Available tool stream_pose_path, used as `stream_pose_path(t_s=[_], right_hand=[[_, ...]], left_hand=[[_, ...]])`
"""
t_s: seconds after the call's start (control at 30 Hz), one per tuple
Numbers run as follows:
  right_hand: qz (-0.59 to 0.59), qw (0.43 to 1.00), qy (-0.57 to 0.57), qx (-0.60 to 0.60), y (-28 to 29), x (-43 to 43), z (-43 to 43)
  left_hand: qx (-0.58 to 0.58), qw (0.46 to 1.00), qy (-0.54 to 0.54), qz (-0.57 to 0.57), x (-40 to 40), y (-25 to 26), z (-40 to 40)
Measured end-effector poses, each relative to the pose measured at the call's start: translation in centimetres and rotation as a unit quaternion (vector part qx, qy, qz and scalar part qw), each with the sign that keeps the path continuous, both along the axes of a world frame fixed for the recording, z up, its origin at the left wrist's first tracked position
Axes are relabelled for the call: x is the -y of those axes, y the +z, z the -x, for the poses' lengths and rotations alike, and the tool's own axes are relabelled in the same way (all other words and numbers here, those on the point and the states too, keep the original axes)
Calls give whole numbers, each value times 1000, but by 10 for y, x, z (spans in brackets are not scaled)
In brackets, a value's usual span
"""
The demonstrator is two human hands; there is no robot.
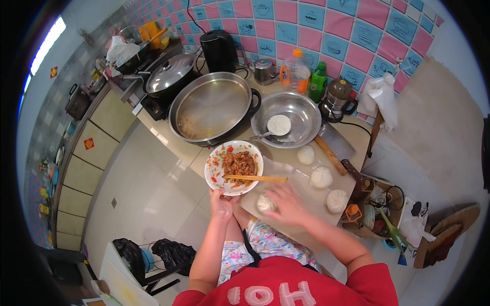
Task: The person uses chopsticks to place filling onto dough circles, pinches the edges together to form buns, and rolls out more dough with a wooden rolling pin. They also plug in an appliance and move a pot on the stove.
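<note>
My left hand (pixel 222 203) grips the near rim of a white bowl (pixel 209 179) at the table's edge. Reddish minced filling (pixel 239 163) lies in the bowl, with wooden chopsticks (pixel 264 178) resting across it. My right hand (pixel 285 202) is curved around the right side of a pale dough ball (pixel 265 203) on the table; whether it grips the ball is unclear. Further right lie three more dough balls, an upper one (pixel 306 155), a middle one (pixel 321 177) and a lower one (pixel 337 201). A steel basin (pixel 302 134) holds a ladle of white flour or paste (pixel 279 125).
A wide pan of cloudy liquid (pixel 214 107) stands beyond the bowl. A cleaver (pixel 337 141) with a wooden handle lies at the right, near a coffee-pot-like appliance (pixel 338 95). Bottles (pixel 317 82) and a black kettle (pixel 219 51) stand along the tiled wall. A cluttered box (pixel 377 210) sits beside the table.
</note>
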State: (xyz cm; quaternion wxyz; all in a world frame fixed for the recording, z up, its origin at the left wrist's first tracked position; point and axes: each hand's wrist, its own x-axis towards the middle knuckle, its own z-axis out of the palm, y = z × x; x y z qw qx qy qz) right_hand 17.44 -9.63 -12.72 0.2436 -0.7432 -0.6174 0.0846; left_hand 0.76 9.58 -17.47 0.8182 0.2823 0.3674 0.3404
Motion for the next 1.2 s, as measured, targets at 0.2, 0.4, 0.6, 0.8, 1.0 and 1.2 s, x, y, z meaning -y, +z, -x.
stream_pose_path(t_s=[0.2, 0.4, 0.6, 0.8, 1.0, 1.2], right_hand=[[47, 964, -230, 126, -25, -5, -84], [83, 950, -284, 103, -33, -32, -125], [130, 961, -222, 101, -24, -24, -93], [75, 981, -166, 65, -22, 2, -68], [-5, 985, -160, 67, -35, 21, -56], [-74, 991, -109, 20, -34, 55, -9]], left_hand=[[-34, 999, -2, -3, 10, 15, -20], [-51, 999, 1, 19, 7, 10, -31], [-70, 997, 31, 22, 19, 23, -40], [-70, 996, 59, 15, 31, 23, -36], [-52, 998, 34, 6, 22, 19, -37], [-52, 998, 28, 5, 33, 7, -24]])
